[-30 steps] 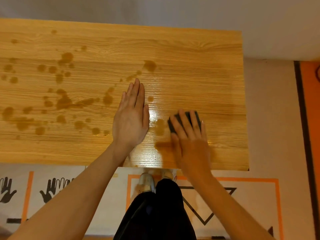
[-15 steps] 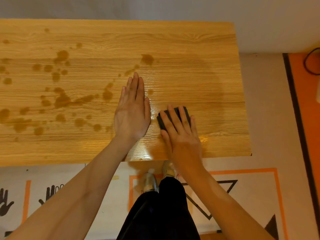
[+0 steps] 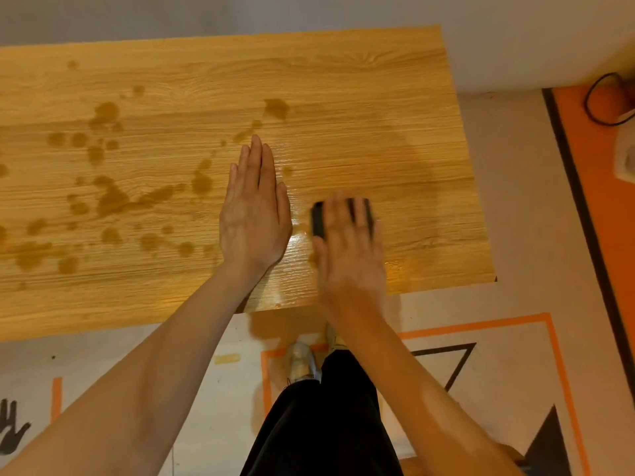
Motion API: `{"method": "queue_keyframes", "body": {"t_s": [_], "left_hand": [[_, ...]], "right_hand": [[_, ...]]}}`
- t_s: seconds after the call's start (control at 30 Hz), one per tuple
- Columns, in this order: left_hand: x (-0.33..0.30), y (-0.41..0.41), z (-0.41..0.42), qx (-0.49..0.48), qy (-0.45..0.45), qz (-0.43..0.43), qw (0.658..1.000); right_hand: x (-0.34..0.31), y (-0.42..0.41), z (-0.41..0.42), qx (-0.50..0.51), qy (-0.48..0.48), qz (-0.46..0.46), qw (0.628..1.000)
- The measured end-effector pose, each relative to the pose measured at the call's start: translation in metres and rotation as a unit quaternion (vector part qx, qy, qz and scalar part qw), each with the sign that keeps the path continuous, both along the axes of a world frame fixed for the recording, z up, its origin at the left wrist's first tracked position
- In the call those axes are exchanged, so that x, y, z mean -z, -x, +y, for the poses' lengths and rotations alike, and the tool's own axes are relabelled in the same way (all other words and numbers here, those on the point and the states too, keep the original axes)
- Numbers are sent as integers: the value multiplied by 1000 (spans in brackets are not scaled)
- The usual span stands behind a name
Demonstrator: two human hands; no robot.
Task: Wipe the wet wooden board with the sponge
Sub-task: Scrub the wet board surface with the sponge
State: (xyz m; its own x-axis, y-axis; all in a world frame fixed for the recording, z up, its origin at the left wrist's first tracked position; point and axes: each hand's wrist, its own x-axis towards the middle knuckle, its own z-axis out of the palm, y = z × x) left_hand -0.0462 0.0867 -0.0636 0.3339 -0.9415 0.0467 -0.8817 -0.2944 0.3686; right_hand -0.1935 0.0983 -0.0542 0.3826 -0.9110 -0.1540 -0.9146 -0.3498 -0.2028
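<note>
Head view: right hand [image 3: 350,255] flat, fingers [image 3: 331,214] pressing sponge [image 3: 318,219] onto board [image 3: 343,80], mid-wipe; left hand [image 3: 254,214] open, empty, bracing. Next: sweep left through droplets [image 3: 113,197].

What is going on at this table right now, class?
A person is wiping a wet wooden board with a dark sponge. The right hand presses flat on top of the sponge near the board's right end, where the surface looks glossy and damp. The left hand lies flat on the board just beside it, apparently bracing. Many brown wet spots cover the board's left half, so most of the wiping is not yet done.
</note>
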Motion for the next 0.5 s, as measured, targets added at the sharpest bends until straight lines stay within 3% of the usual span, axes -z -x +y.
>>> {"method": "queue_keyframes", "body": {"t_s": [0.07,0.13,0.23,0.33,0.4,0.5], "left_hand": [[-1,-1,1,2,-2,12,1000],[-3,-3,0,4,-4,34,999],[-6,-4,6,37,0,49,998],[-7,0,31,59,4,61,996],[-5,4,49,58,-2,65,996],[-1,6,60,52,2,42,998]], "right_hand": [[-1,10,-5,-82,-22,-10,996],[-4,49,-23,-70,-6,-23,997],[-14,113,-41,113,-1,-57,992],[-11,99,-34,207,3,-31,978],[-6,57,-17,160,0,-8,987],[3,9,22,2,13,4,1000]]}}
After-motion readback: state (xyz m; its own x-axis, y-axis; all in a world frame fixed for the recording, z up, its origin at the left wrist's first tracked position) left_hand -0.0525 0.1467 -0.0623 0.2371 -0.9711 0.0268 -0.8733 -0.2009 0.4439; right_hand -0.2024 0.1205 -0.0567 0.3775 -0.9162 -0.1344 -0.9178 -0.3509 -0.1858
